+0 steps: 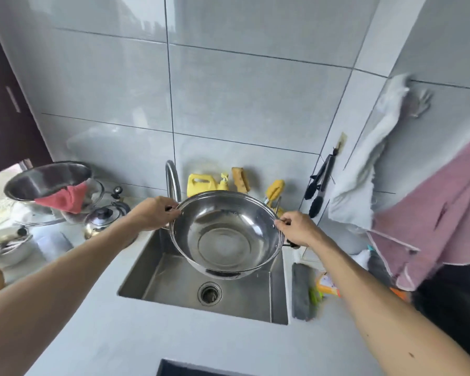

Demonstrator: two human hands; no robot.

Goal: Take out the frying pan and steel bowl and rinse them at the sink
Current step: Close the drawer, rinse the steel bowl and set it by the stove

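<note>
From my end, the left hand (158, 213) and right hand (296, 229) are both curled tight around the side handles of the steel pan (225, 234). It's tilted, up above the sink (158, 278).

Wall (242, 104): large glossy pale grey tiles, dark grout, soft daylight sheen | right wall: 2 cloths hanging, white towel (364, 169) beside pink cloth (432, 213) | black tongs (319, 183) hung near corner | countertop (147, 335): white | far left: dark brown door (0, 131)

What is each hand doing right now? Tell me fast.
Left hand: closed, gripping the steel pan by its left handle.
Right hand: closed, gripping the same pan's right handle.
</note>
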